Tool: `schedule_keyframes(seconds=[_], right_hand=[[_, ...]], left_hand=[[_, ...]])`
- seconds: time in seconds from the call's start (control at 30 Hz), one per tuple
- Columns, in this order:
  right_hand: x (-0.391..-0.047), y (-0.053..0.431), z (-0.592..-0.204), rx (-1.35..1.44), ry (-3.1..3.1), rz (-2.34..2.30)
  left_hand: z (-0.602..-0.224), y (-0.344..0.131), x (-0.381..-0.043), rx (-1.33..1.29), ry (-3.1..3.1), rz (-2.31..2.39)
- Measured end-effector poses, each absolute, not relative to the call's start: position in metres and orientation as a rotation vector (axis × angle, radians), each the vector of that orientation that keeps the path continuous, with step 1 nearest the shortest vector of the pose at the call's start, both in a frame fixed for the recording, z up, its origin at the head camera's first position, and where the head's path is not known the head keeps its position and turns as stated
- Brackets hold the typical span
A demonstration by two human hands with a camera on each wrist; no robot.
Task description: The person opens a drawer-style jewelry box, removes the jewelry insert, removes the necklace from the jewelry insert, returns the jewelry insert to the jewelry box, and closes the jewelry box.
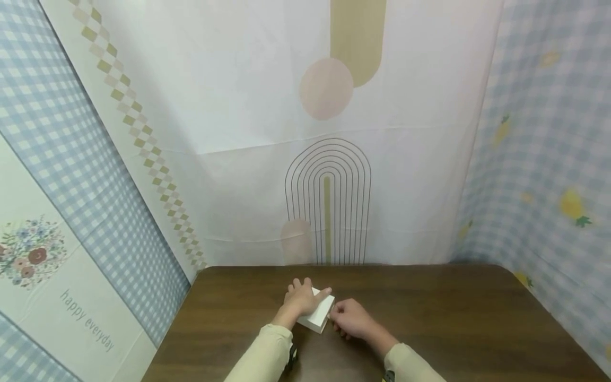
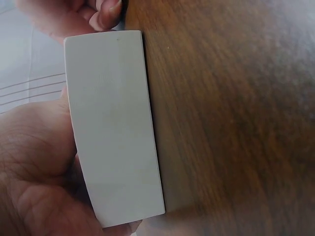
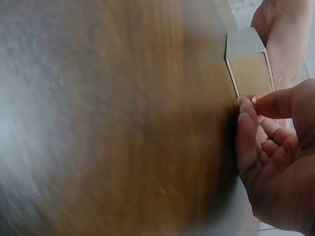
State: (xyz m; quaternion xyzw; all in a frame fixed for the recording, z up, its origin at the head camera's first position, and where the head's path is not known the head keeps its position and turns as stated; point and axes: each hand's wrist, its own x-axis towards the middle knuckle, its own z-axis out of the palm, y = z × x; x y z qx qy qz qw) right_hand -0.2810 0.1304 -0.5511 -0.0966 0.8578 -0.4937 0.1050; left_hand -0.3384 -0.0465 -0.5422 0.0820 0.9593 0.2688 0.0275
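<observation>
A white oblong box (image 1: 316, 320) lies at an angle on the table, with a tan panel set inside its white-rimmed end. My left hand (image 1: 302, 298) lies over the box and holds it, thumb across its top and fingers toward the far side. In the left wrist view a long white side of the box (image 2: 113, 128) faces the camera. At the tan end (image 3: 251, 73), my right hand (image 1: 352, 317) pinches a small copper-coloured pull (image 3: 254, 100) between thumb and finger. The fingertips partly hide that pull.
The dark wooden table (image 1: 429, 313) extends around both hands. Behind it hangs a white patterned cloth (image 1: 248, 201). Blue checked cloths (image 1: 525, 159) hang at the sides.
</observation>
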Motion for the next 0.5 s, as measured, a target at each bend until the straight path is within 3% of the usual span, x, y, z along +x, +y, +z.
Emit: schedule_keyframes(seconds=[0.5], right_hand=[[-0.284,0.139,-0.554,-0.468,2.483,-1.374]], left_hand=[[-0.534,-0.047,-0.332,0.212,2.92,0.875]])
